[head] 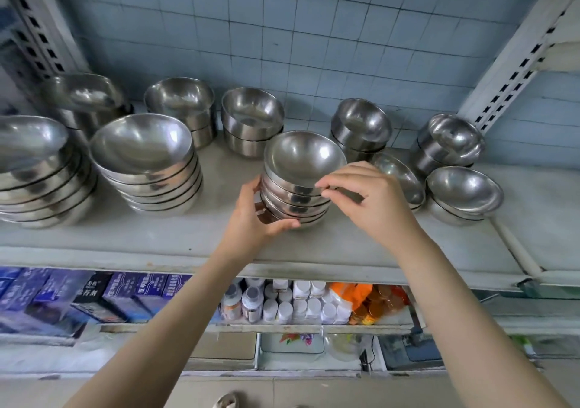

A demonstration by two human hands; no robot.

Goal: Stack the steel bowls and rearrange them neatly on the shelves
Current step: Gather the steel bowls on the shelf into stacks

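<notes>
A stack of several steel bowls [298, 169] stands near the front middle of the grey shelf [361, 250]. My left hand [254, 216] grips the stack's lower left side, thumb curled under its front. My right hand [373, 200] pinches the rim of the top bowl at the near right, thumb and forefinger together. More bowl stacks fill the shelf: two tall ones at the left [34, 172] [147, 163], shorter ones along the back [182, 106] [251, 122] [361, 128] [448, 144], and two at the right [405, 178] [464, 194].
Tiled wall behind the shelf. White slotted uprights stand at the far left [34, 31] and right [514, 72]. The shelf below holds purple boxes [125, 291], white-capped bottles [282, 301] and an orange packet [370, 301]. Bare shelf surface lies along the front edge.
</notes>
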